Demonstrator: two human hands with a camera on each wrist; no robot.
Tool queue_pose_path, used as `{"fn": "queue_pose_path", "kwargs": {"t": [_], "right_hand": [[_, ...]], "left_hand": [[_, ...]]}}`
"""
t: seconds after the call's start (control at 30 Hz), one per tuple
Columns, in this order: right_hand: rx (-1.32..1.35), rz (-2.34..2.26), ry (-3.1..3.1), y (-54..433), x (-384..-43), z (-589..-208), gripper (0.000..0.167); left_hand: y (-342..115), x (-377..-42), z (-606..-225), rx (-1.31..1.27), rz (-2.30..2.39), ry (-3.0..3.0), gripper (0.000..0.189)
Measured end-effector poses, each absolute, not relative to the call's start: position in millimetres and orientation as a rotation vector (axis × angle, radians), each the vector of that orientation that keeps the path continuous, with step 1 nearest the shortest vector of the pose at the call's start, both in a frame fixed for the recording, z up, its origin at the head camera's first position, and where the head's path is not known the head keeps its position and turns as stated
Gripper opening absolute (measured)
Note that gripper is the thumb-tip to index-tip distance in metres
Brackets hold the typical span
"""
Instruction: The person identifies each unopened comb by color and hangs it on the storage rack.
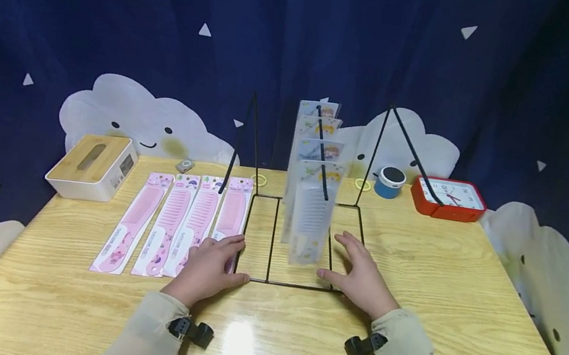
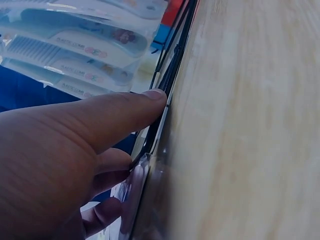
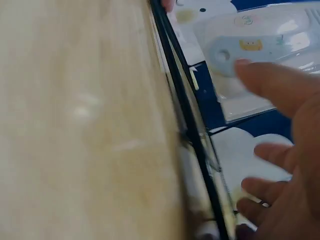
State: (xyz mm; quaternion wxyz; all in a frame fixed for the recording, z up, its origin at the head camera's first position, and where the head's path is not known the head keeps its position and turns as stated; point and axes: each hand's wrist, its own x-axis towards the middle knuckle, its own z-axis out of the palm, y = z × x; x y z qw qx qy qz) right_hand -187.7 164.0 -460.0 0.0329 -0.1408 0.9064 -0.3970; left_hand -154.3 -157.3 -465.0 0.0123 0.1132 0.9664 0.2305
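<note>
A dark blue curtain (image 1: 300, 17) patterned with white clouds is hanging behind a wood-grained worktop (image 1: 466, 308), where a black wire rack (image 1: 294, 286) is standing. Four pale packaged combs (image 1: 313, 217) are hanging one behind another from its middle arm, while four pink packaged combs (image 1: 193, 219) are lying in a row to its left. The left hand (image 1: 208, 268) is resting loosely at the rack's near left corner, fingers relaxed and touching the wire. The right hand (image 1: 360, 278) is holding nothing, its thumb and fingers spreading beside the near right corner. The person seems to be steadying or squaring the rack. The next move is probably calling for lifting a pink packet and threading it onto the left arm (image 1: 237, 144), which is standing bare.
</note>
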Motion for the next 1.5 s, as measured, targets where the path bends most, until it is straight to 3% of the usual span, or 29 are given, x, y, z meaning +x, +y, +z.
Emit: {"fn": "queue_pose_path", "kwargs": {"t": [0.37,0.97,1.3,1.5], "right_hand": [[-0.314,-0.968,2.884,179,-180,-473,0.109],[-0.309,-0.911,2.956,191,-174,-474,0.109],[-0.302,-0.875,2.958,191,-175,-475,0.121],[-0.311,-0.886,2.949,192,-173,-475,0.124]], "left_hand": [[-151,-156,-465,0.403,0.720,3.004,0.074],[-153,-157,-464,0.417,0.779,2.996,0.070],[-164,-162,-462,0.424,0.917,2.980,0.050],[-179,-183,-452,0.376,0.978,3.010,0.046]]}}
